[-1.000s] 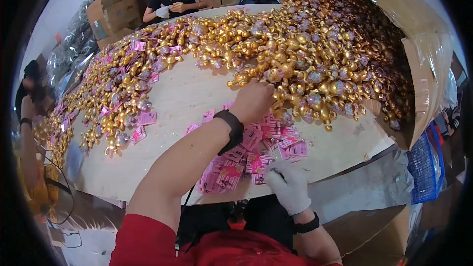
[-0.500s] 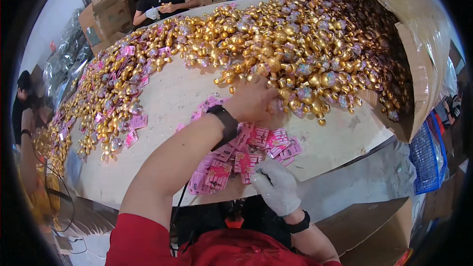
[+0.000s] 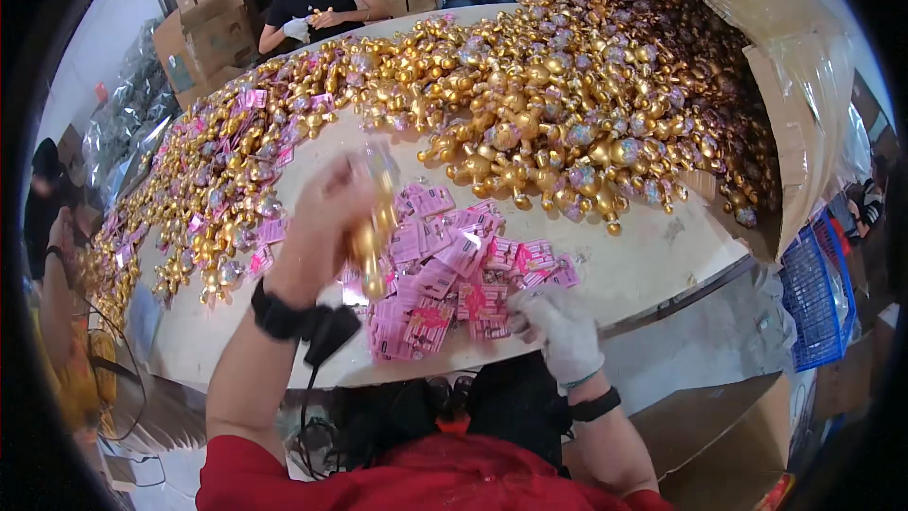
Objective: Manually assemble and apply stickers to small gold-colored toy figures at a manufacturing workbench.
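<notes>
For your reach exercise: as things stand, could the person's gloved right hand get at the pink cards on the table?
Probably yes. The right hand already rests at the edge of the pink cards, with nothing between them; the left hand holds a gold figure off to the side.

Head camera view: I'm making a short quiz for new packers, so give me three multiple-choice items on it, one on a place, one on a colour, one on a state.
1. Where does the right hand rest?
A. on the pink cards at the table's near edge
B. in the blue basket
C. on the gold pile

2. What colour is the toy in the left hand?
A. silver
B. gold
C. green

3. How is the left hand?
A. flat on the table
B. raised and closed around a toy
C. hanging empty below the table

Answers: 1 A, the white-gloved hand lies on the cards near the table edge. 2 B, it matches the gold pile behind. 3 B, the bare hand grips the toy above the cards.
</notes>
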`<act>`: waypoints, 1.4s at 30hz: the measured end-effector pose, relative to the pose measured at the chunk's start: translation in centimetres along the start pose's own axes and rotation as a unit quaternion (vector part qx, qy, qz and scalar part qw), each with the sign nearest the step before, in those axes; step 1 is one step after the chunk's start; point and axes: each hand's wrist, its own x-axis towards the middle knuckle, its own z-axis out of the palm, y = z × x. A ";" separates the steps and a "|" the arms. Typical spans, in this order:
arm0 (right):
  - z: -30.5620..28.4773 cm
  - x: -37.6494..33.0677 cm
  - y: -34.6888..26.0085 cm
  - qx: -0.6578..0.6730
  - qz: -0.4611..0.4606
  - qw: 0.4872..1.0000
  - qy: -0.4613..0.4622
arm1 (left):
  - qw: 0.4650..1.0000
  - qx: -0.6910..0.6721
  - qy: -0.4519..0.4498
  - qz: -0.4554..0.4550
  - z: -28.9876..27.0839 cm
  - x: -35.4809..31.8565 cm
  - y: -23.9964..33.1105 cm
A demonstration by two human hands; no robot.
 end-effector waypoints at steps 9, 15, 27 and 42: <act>2.1 -7.4 -2.8 -0.278 -0.162 0.916 -0.241 | 0.929 0.240 -0.211 -0.185 0.8 -16.7 -8.8; 4.3 -10.4 -1.3 -0.454 -0.214 0.793 -0.347 | 0.924 0.220 -0.260 -0.177 1.1 -20.3 -10.8; 5.3 -11.4 -0.1 -0.455 -0.229 0.753 -0.416 | 0.926 0.237 -0.262 -0.132 1.1 -21.4 -11.9; 4.8 -11.9 0.8 -0.455 -0.249 0.721 -0.460 | 0.889 0.277 -0.340 -0.131 2.4 -20.5 -10.8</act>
